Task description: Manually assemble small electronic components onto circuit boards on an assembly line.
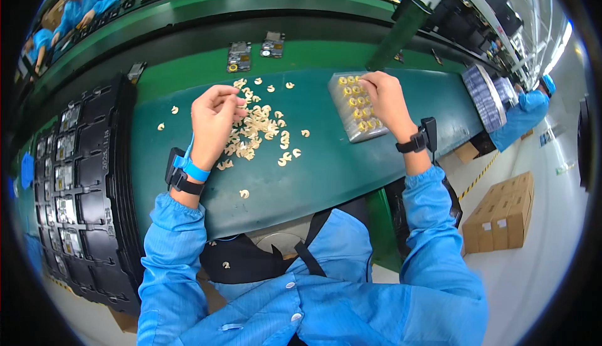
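Observation:
A loose heap of small cream C-shaped pieces (254, 125) is spread over the green mat (326, 176). Above its left side is my left hand (215, 117), thumb and fingers drawn together; whatever they hold is hidden. My right hand (385, 98) reaches over a clear plastic tray (362, 136) that carries rows of small yellow ring-shaped parts (352, 102). Its fingertips are pinched at the tray's far right corner, covering some of the rings, and I cannot make out what is between them.
At left stands a stack of black trays (94, 176) with circuit boards in the top one. Two circuit boards (239, 57) (273, 45) lie beyond the heap. A green post (401, 32) rises at the far right, near a stack of clear trays (484, 98). Co-workers sit farther off.

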`<state>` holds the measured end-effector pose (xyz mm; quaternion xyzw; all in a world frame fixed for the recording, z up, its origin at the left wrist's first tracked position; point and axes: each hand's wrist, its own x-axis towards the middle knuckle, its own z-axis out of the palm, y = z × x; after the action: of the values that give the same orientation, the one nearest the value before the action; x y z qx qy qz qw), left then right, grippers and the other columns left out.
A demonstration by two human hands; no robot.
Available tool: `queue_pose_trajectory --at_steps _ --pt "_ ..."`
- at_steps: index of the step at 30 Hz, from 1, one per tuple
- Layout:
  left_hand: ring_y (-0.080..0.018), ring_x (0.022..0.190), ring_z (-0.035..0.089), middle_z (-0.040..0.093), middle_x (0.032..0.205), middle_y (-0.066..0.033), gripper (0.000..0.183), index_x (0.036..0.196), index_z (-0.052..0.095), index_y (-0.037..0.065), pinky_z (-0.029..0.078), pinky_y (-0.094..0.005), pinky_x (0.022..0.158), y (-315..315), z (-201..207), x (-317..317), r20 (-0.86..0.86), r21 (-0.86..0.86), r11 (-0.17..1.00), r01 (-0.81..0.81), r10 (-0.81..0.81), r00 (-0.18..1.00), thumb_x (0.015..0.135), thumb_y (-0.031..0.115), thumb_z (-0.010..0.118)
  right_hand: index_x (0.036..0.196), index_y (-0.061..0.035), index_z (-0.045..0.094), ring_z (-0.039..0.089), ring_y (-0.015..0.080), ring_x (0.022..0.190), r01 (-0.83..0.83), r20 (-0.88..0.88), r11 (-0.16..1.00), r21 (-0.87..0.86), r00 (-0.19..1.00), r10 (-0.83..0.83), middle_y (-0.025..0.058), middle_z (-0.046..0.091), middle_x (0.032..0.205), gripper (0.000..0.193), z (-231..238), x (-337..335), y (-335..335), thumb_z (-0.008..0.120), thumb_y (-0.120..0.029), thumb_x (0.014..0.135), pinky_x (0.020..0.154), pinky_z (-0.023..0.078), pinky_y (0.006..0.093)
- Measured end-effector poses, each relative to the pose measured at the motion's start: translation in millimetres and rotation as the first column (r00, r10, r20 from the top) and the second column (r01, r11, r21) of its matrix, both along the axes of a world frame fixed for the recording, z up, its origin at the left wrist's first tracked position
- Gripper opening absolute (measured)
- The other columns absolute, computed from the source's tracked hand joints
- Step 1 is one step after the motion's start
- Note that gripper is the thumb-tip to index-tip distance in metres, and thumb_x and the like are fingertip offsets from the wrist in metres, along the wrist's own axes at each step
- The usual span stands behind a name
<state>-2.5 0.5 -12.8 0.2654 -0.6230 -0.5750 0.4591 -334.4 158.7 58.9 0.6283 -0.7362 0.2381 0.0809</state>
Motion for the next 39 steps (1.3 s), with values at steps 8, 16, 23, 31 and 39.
queue_pose_trajectory --at_steps 8,16,23,31,39 --pt "-0.0177 0.084 0.075 0.076 0.102 -0.0138 0.025 0.122 0.067 -0.006 0.057 -0.0261 0.069 19.4 9.9 -10.2 -0.066 0.018 0.981 0.191 -0.189 0.980 0.103 0.010 0.064 0.096 0.0043 0.076 0.062 0.0065 0.067 -0.479 0.782 0.878 -0.025 0.538 0.316 0.0035 0.071 0.077 0.019 3.5 114.7 -75.1 0.069 -0.013 0.098 0.061 0.051 0.0226" --pt "-0.0138 0.081 0.074 0.077 0.100 -0.0124 0.023 0.119 0.069 -0.007 0.057 -0.0227 0.065 7.7 10.2 -1.0 -0.153 0.064 0.997 -0.037 0.047 0.987 0.101 0.006 0.065 0.108 0.0063 0.074 0.066 0.0109 0.080 -0.525 0.711 0.847 -0.086 0.563 0.421 0.0073 0.075 0.088 0.019 -7.8 155.5 -107.0 0.066 -0.006 0.097 0.073 0.054 0.0275" --pt "-0.0198 0.082 0.075 0.076 0.101 -0.0163 0.019 0.114 0.067 -0.009 0.059 -0.0276 0.066 3.0 8.8 -0.4 -0.135 0.057 0.996 -0.073 0.080 0.988 0.101 0.005 0.064 0.109 0.0072 0.072 0.069 0.0094 0.086 -0.475 0.821 0.849 -0.231 0.372 0.432 0.0083 0.075 0.095 0.018 -31.1 154.9 -113.6 0.068 -0.007 0.098 0.078 0.056 0.0262" --pt "-0.0210 0.082 0.076 0.076 0.099 -0.0163 0.020 0.114 0.066 -0.009 0.058 -0.0278 0.066 0.8 8.7 -1.8 -0.118 0.088 0.993 -0.082 0.092 0.989 0.102 0.007 0.063 0.099 0.0053 0.070 0.064 0.0053 0.077 -0.423 0.806 0.857 -0.293 0.373 0.459 0.0036 0.073 0.088 0.014 -49.3 153.4 -120.3 0.066 -0.008 0.097 0.069 0.053 0.0233" --pt "-0.0161 0.082 0.073 0.076 0.100 -0.0117 0.022 0.113 0.071 -0.007 0.058 -0.0266 0.064 -0.3 10.2 -5.5 -0.009 0.015 0.998 -0.053 0.054 0.999 0.102 0.010 0.064 0.087 0.0012 0.068 0.052 0.0035 0.067 -0.383 0.757 0.877 -0.291 0.468 0.456 -0.0010 0.063 0.076 0.012 -40.5 158.1 -112.4 0.071 -0.009 0.090 0.057 0.044 0.0230"
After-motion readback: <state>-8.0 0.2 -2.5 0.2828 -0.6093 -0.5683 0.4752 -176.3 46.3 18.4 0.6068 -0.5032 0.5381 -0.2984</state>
